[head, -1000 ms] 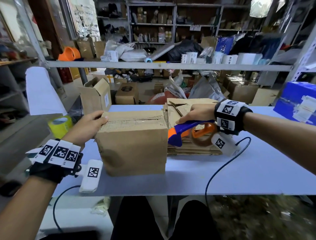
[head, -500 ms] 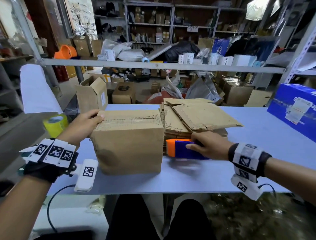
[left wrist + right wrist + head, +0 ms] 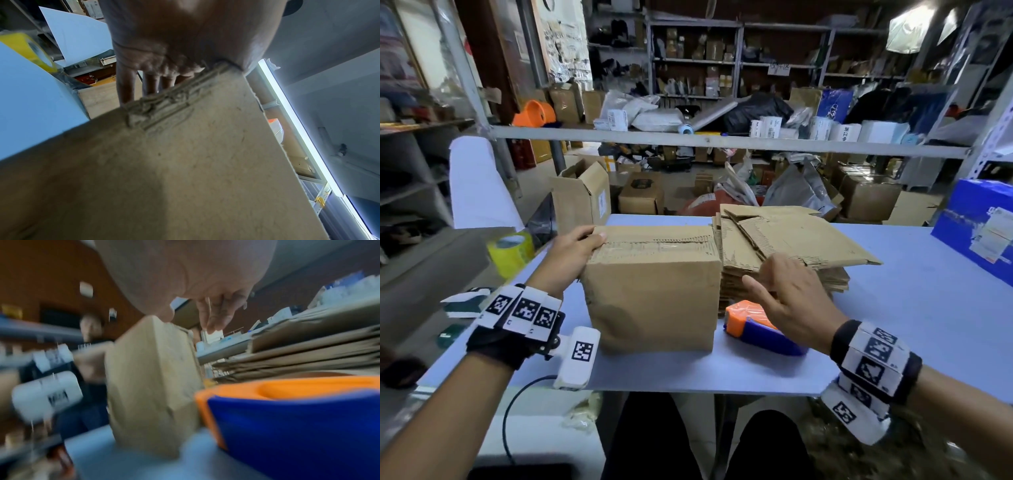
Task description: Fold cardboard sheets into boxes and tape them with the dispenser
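A folded cardboard box (image 3: 654,291) stands on the blue table (image 3: 893,325), clear tape along its top seam. My left hand (image 3: 571,253) holds its upper left edge, thumb on top and fingers (image 3: 127,87) down the far side of the box (image 3: 185,162). The orange and blue tape dispenser (image 3: 760,325) lies on the table right of the box. My right hand (image 3: 791,294) hovers just above it, fingers relaxed and holding nothing. In the blurred right wrist view the dispenser (image 3: 287,410) sits below the fingers (image 3: 216,316). A stack of flat cardboard sheets (image 3: 791,240) lies behind.
A yellow tape roll (image 3: 510,250) sits off the table's left edge. A blue box (image 3: 976,222) stands at the table's far right. An open carton (image 3: 582,195) and more boxes stand on the floor beyond the table, under a metal shelf rail (image 3: 722,140).
My right hand brought the dispenser down from the box's top edge, laid it on the table and let go. It now lifts off it. The left hand stayed on the box.
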Demonstrator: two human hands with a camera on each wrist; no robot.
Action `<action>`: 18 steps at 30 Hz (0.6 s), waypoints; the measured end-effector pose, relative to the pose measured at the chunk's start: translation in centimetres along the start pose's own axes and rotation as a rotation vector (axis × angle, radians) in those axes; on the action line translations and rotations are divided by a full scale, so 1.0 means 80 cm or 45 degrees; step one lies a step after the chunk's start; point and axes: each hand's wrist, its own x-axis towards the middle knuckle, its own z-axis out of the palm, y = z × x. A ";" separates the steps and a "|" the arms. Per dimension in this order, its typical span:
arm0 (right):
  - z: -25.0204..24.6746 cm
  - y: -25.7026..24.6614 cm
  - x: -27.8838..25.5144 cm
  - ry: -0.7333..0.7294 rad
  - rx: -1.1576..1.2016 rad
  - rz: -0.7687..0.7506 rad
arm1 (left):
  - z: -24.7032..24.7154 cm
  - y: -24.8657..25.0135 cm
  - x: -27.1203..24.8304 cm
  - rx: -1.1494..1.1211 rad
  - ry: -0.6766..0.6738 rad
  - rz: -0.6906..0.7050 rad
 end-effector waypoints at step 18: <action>0.053 -0.086 0.093 -0.372 1.976 0.711 | 0.016 -0.013 -0.019 -0.688 -0.219 -0.167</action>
